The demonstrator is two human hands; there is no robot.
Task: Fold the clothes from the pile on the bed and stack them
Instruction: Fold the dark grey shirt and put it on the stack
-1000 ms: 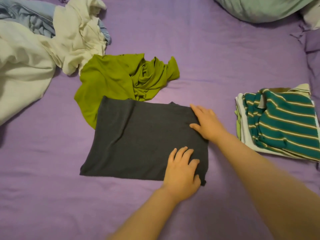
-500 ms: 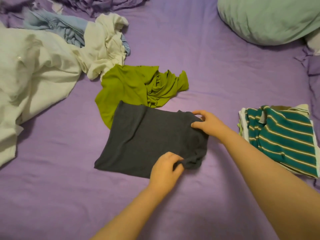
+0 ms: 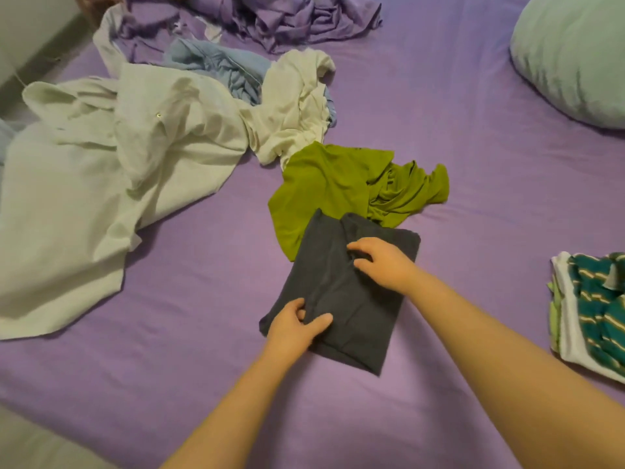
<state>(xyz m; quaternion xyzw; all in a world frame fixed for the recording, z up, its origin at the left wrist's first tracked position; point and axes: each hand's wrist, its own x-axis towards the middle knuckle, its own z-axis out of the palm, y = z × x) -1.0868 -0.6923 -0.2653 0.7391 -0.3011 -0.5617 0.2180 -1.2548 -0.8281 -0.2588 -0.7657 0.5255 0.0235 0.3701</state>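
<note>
Gripped dark shirt with left hand and right hand, long axis one-to-seven o'clock, stack at three, nearer right.

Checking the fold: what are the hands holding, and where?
Both grip the grey garment: left hand at its near-left edge, right hand at its middle fold.

The folded shirt overlaps a crumpled shirt behind it; the stack lies right.
</note>
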